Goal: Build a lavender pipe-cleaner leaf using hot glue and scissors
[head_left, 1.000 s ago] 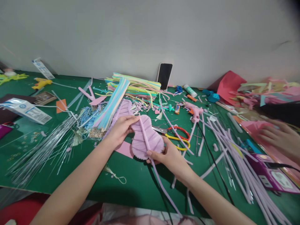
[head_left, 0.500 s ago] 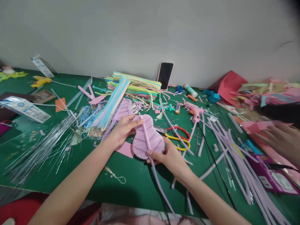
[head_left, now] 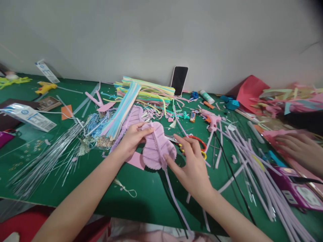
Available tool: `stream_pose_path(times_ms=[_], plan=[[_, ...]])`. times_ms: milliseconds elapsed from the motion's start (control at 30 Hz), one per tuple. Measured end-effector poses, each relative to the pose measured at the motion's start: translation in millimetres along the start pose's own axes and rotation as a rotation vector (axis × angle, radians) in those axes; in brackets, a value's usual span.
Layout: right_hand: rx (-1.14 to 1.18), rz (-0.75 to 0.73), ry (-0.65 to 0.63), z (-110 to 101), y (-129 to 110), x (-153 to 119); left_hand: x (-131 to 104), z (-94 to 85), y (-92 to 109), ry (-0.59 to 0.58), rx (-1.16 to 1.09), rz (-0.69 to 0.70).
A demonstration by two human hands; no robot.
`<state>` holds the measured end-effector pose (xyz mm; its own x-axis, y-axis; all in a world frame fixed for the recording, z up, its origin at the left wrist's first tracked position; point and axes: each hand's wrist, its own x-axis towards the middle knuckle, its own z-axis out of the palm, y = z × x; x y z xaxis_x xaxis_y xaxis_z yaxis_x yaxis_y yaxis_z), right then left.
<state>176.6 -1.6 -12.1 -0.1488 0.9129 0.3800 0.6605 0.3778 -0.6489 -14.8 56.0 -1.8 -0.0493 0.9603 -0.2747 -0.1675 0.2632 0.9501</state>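
Observation:
A lilac fuzzy figure-eight piece (head_left: 157,149), made of rows of pipe cleaner, is held above the green table. My left hand (head_left: 133,137) pinches its upper left edge, thumb across the front. A lilac pipe cleaner (head_left: 173,195) lies lengthwise over the piece and trails down towards me. At the lower right edge, my right hand (head_left: 193,166) is open, its fingers spread and raised, the thumb touching the piece near the strip. Scissors with red and yellow handles (head_left: 201,141) lie behind that hand, partly covered by it. A second lilac shape (head_left: 135,116) rests behind my left hand.
A pink glue gun (head_left: 212,121) lies right of centre with its black cord running forward. Lilac pipe cleaners (head_left: 264,181) spread at right, beside another person's hand (head_left: 297,148). Colourful pipe cleaner bundles (head_left: 123,109), silvery strands (head_left: 50,158) and a leaning phone (head_left: 179,80) are around.
My right hand has loosened its grip at the piece's lower right, lifting and spreading its fingers. The left hand keeps its hold. The view has shifted slightly.

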Motion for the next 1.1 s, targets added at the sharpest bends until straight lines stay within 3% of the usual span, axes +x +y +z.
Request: stream_pose_path(times_ms=[100,300,467,900,1100], plan=[[-0.125,-0.153,-0.030,3,-8,12,-1,1.3,-2,-0.014,0.002,-0.005],[-0.215,-0.221,-0.151,26,-17,29,0,-0.2,-5,-0.013,-0.010,0.002],[-0.408,-0.282,-0.235,30,-19,25,0,-1.1,-4,-0.011,0.017,0.012],[-0.519,-0.371,-0.266,21,-15,2,2,-4.7,-7,-0.006,0.020,0.047],[-0.409,-0.286,-0.181,-12,-9,18,4,-5.4,-8,-0.029,-0.035,0.031]])
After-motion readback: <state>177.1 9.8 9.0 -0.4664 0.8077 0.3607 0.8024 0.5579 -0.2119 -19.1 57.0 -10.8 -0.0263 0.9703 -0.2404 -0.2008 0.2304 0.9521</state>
